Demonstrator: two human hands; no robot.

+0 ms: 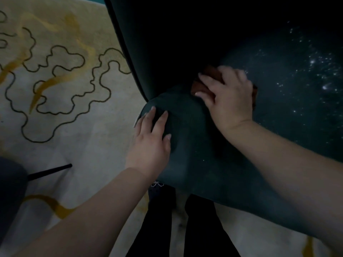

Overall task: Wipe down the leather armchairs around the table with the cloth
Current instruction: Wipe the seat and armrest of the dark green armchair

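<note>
So this is mid-wipe on one of the armchairs (204, 154), a dark teal one that fills the right side of the view. The right hand (230, 97) sits with its fingers spread flat on top of the cloth (201, 87), a reddish-brown rag, pressing it into the spot where the seat meets the armrest. Most of the cloth is hidden under the palm, so I can't really tell how it's folded. The left hand (151, 138) lies flat, fingers relaxed and slightly apart, on the rounded front of the armrest, probably just steadying the chair.

My read: the armrest corner is being done right now, and the seat to the right looks like it needs attention next, since it's dotted with pale specks (315, 71), dust or crumbs maybe. That'd call for dragging the cloth rightward with steady pressure.

Left of the chair there's a cream rug (65, 89) with black squiggles and gold streaks. No labels or writing anywhere readable.
</note>
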